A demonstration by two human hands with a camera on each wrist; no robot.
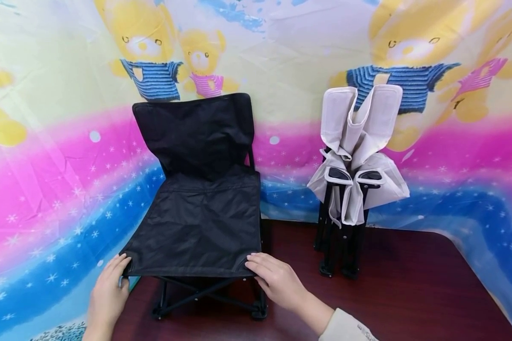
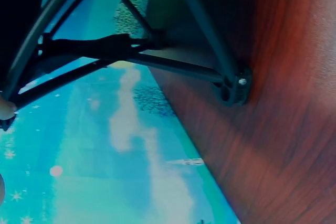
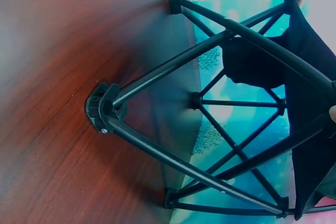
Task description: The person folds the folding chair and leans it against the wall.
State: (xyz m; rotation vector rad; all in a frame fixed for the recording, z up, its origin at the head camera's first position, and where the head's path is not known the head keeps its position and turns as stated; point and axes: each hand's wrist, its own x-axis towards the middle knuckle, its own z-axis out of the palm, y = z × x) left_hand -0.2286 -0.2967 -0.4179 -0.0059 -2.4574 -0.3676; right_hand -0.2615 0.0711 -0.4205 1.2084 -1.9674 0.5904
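A black folding chair (image 1: pixel 205 222) stands unfolded on the table, its seat and backrest spread out. At the front left corner of the seat, my left hand (image 1: pixel 108 291) grips the edge with fingers on top and thumb at the side. My right hand (image 1: pixel 281 284) holds the front right corner, fingers over the fabric and thumb below. Crossed black tubes of the chair frame (image 3: pixel 178 61) show spread apart under the seat in the right wrist view. In the left wrist view, a plastic foot (image 2: pixel 236 87) of the chair rests on the tabletop; only a fingertip shows at the left edge.
A folded chair with white fabric (image 1: pixel 358 142) and black legs stands upright to the right, near the back of the table. The dark red wooden table (image 1: pixel 426 284) has a rounded far right corner. A cloth backdrop (image 1: pixel 290 57) printed with bears hangs behind and along the left side.
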